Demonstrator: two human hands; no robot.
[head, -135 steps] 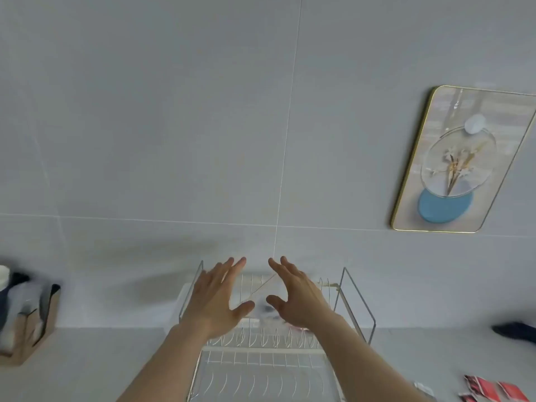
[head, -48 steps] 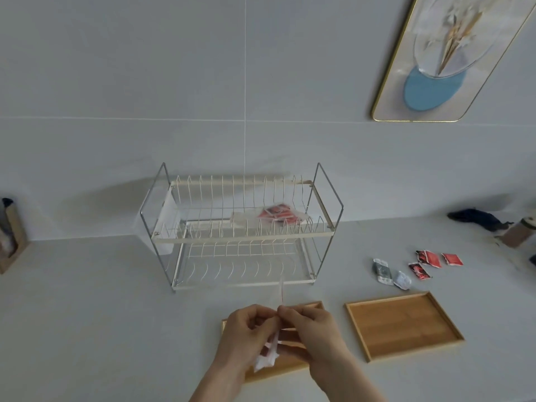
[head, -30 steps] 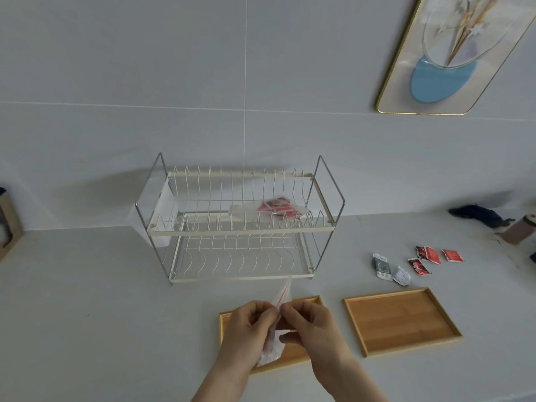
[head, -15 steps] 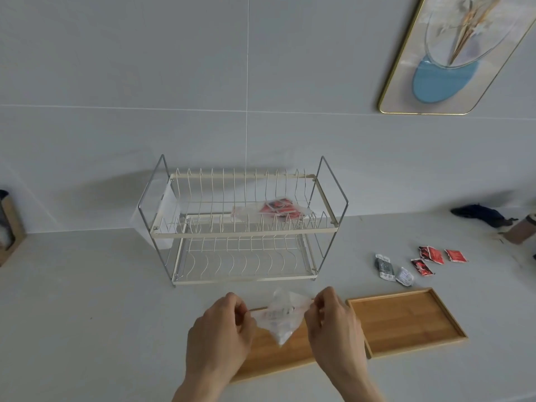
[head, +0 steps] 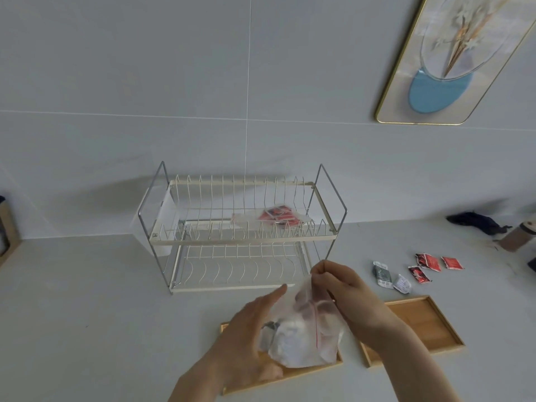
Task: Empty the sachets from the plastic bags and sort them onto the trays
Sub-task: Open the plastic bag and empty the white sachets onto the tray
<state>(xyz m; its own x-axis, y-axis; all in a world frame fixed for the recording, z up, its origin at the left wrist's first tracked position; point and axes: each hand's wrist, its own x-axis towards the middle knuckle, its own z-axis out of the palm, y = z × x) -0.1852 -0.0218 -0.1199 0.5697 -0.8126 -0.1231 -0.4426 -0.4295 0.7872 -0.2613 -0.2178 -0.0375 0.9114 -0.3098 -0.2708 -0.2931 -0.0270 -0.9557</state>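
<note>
A clear plastic bag is pinched by the right hand above the left tray, presumably for emptying; the left hand, fingers straight, steadies it.

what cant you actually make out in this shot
Head view only:
- Left tray: mostly hidden by the plastic bag and left hand.
- Sachet count inside that bag: film is cloudy and motion-blurred.
- Print on the loose sachets: too small.
- Left-edge holder: cut off.
</note>
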